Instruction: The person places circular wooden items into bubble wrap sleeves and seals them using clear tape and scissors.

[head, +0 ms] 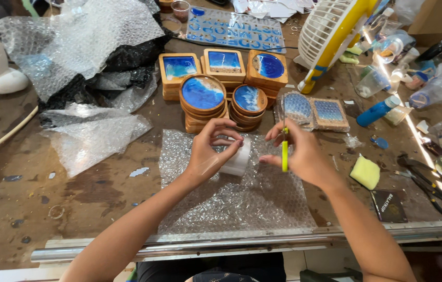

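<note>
My left hand (211,148) grips a white roll of tape (237,157) above a sheet of bubble wrap (231,198) spread on the workbench. My right hand (299,154) holds a slim yellow-green cutter (285,151) upright, just right of the roll, with its fingers close to the roll's edge. Both hands hover near the middle of the sheet. Just beyond them stand stacks of wooden coasters with blue resin tops (202,96), some round and some square.
Two bubble-wrapped coasters (315,110) lie right of the stacks. Crumpled bubble wrap (90,136) sits at left, a white-yellow fan (330,31) at back right, a blue letter mould (231,28) behind. Bottles, a yellow sponge (365,171) and pliers (430,183) crowd the right. A metal rail (179,245) edges the bench.
</note>
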